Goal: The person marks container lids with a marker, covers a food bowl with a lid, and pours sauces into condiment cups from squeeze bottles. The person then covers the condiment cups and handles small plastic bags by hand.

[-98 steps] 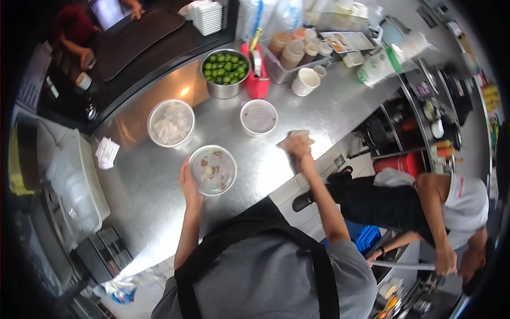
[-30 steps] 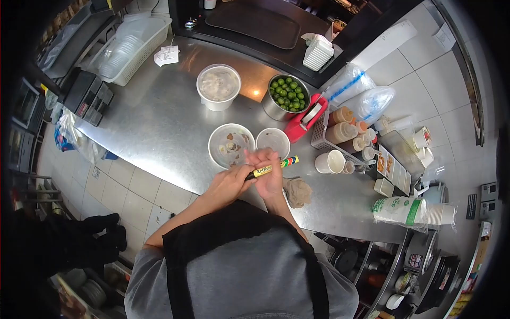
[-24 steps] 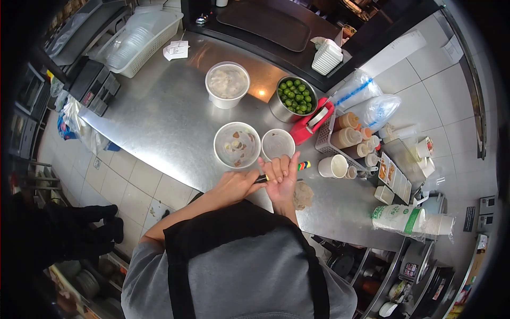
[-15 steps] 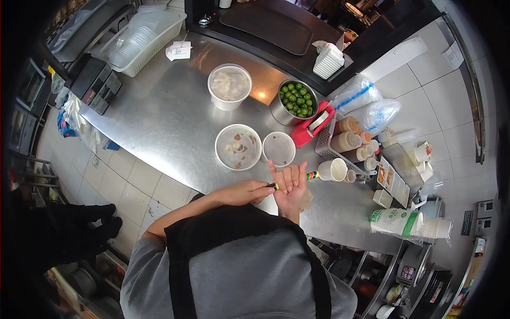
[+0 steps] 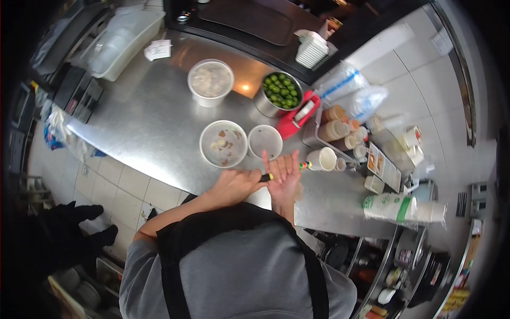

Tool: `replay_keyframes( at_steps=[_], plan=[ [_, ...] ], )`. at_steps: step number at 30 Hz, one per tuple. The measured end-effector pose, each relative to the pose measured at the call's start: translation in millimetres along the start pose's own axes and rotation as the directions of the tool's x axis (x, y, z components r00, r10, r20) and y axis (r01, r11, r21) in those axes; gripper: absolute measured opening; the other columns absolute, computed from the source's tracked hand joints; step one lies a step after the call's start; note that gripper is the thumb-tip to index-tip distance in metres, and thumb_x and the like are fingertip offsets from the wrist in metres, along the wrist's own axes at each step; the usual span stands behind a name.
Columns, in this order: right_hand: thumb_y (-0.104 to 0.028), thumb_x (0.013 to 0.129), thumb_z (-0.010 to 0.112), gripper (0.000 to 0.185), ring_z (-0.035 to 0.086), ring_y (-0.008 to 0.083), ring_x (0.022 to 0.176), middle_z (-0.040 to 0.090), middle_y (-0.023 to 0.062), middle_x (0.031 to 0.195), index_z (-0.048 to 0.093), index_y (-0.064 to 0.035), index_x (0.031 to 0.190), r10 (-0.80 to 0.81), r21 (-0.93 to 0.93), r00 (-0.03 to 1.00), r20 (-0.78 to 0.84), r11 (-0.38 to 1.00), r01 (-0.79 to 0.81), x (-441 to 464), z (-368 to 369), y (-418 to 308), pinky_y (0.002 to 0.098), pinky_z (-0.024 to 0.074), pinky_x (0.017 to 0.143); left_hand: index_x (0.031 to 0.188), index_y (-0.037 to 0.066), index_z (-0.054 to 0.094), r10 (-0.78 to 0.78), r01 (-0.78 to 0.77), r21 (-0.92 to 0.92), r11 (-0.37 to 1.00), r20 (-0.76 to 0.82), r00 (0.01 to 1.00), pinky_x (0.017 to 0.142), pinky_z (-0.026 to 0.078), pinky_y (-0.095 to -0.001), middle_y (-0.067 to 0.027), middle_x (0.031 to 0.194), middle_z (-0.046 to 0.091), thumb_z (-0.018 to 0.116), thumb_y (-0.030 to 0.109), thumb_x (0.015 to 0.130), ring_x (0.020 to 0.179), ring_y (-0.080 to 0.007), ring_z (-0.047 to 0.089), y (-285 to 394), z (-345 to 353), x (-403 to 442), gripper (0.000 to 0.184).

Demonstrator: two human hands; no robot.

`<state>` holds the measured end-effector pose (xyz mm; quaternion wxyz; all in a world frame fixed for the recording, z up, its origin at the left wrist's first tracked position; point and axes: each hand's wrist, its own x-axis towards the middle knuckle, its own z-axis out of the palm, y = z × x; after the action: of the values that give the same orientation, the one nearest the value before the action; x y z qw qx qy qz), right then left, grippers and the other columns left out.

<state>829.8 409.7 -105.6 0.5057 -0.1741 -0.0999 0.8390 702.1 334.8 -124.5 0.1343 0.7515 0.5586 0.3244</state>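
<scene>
My left hand [image 5: 234, 185] is closed around a slim black stick-like item with a yellow band [image 5: 266, 177]; its kind is unclear. Beside it, my right hand [image 5: 285, 178] is turned palm up with its fingers stretched apart, the item's banded end at its edge. A multicoloured striped piece [image 5: 305, 165] shows past the right hand, in line with the black item; whether they are one piece I cannot tell. Just beyond the fingers stand a small round tub [image 5: 265, 142] and a larger white bowl [image 5: 223, 144] with brownish and pale pieces inside. A paper cup [image 5: 323, 158] is at the right.
A metal pot of green limes [image 5: 280, 91] stands beside a red tape dispenser [image 5: 298, 115]. Behind the bowls is a tall white tub [image 5: 211, 83]. Sauce bottles [image 5: 333, 130] fill a basket at right. Sleeved cups [image 5: 390, 207] lie near the counter's right edge. Someone's dark shoes [image 5: 101, 234] are at left.
The whole view has shifted, with counter items now further left and higher. The hands keep nearly the same pose, and more of the black item shows between them.
</scene>
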Motion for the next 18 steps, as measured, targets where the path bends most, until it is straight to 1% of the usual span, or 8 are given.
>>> replay_keyframes(
  at_steps=[5,8,9,10,11,12,15,18],
  plan=[
    [-0.034,0.098,0.035,0.050,0.019,0.0099,0.034,0.023,-0.0010,0.042,0.029,-0.0134,0.053,-0.015,-0.148,0.999,-0.034,0.989,0.009,3,8,0,0.0381,0.0402,0.099,0.080,0.003,0.048,0.050,-0.046,0.082,0.996,-0.055,0.997,0.050,0.045,-0.0359,-0.0114,0.058,0.054,0.060,0.033,0.084,0.055,-0.0264,0.059,-3,-2,3,0.032],
    [-0.038,0.099,0.031,0.051,0.019,0.0088,0.034,0.024,-0.0022,0.042,0.029,-0.0139,0.053,0.075,-0.145,0.990,0.121,0.988,-0.057,6,9,-8,0.0387,0.0407,0.098,0.083,0.004,0.049,-0.107,0.239,-0.404,0.883,0.321,0.941,0.049,0.042,-0.0302,-0.0068,0.057,0.051,0.052,0.038,0.090,0.052,-0.0198,0.055,-3,-18,8,0.035],
    [-0.039,0.099,0.031,0.052,0.019,0.0087,0.034,0.024,-0.0024,0.042,0.030,-0.0139,0.053,0.102,-0.118,0.978,0.183,0.990,-0.081,6,7,-9,0.0389,0.0409,0.098,0.084,0.004,0.050,-0.080,0.427,-0.621,0.658,0.506,0.859,0.049,0.041,-0.0283,-0.0054,0.059,0.050,0.048,0.040,0.092,0.052,-0.0176,0.052,-7,-18,9,0.037],
    [-0.039,0.099,0.030,0.052,0.019,0.0086,0.034,0.024,-0.0025,0.042,0.030,-0.0139,0.053,0.118,-0.136,0.977,0.178,0.986,-0.094,6,7,-8,0.0391,0.0412,0.098,0.085,0.004,0.050,0.018,0.605,-0.713,0.354,0.652,0.758,0.049,0.039,-0.0264,-0.0040,0.060,0.050,0.044,0.042,0.094,0.052,-0.0154,0.050,-12,-18,12,0.039],
    [-0.040,0.099,0.030,0.052,0.019,0.0085,0.034,0.024,-0.0026,0.042,0.030,-0.0139,0.053,0.131,-0.155,0.976,0.175,0.982,-0.105,6,7,-8,0.0393,0.0415,0.097,0.086,0.005,0.050,0.169,0.744,-0.668,0.023,0.736,0.656,0.050,0.038,-0.0246,-0.0027,0.062,0.049,0.040,0.044,0.095,0.052,-0.0132,0.048,-15,-18,14,0.042],
    [-0.040,0.099,0.029,0.053,0.019,0.0084,0.034,0.024,-0.0027,0.042,0.030,-0.0139,0.053,0.143,-0.173,0.975,0.172,0.978,-0.113,6,8,-8,0.0395,0.0418,0.097,0.084,0.007,0.049,0.169,0.731,-0.681,-0.043,0.716,0.677,0.051,0.034,-0.0214,0.0001,0.065,0.049,0.031,0.047,0.097,0.055,-0.0091,0.044,-7,-21,15,0.046],
    [-0.040,0.098,0.030,0.052,0.020,0.0082,0.034,0.024,-0.0027,0.042,0.030,-0.0141,0.053,0.144,-0.172,0.972,0.184,0.979,-0.112,9,5,-12,0.0400,0.0431,0.095,0.081,0.008,0.048,0.225,0.715,-0.681,-0.161,0.680,0.698,0.051,0.033,-0.0225,0.0008,0.065,0.048,0.032,0.045,0.097,0.055,-0.0085,0.043,-17,4,9,0.044],
    [-0.038,0.098,0.033,0.051,0.022,0.0085,0.035,0.027,-0.0027,0.043,0.031,-0.0143,0.053,0.149,-0.106,0.980,0.132,0.985,-0.135,13,-1,-13,0.0411,0.0438,0.094,0.080,0.006,0.047,0.055,0.557,-0.799,0.226,0.582,0.811,0.050,0.036,-0.0295,-0.0052,0.063,0.051,0.037,0.042,0.096,0.053,-0.0172,0.049,-18,14,8,0.041]
  ],
)
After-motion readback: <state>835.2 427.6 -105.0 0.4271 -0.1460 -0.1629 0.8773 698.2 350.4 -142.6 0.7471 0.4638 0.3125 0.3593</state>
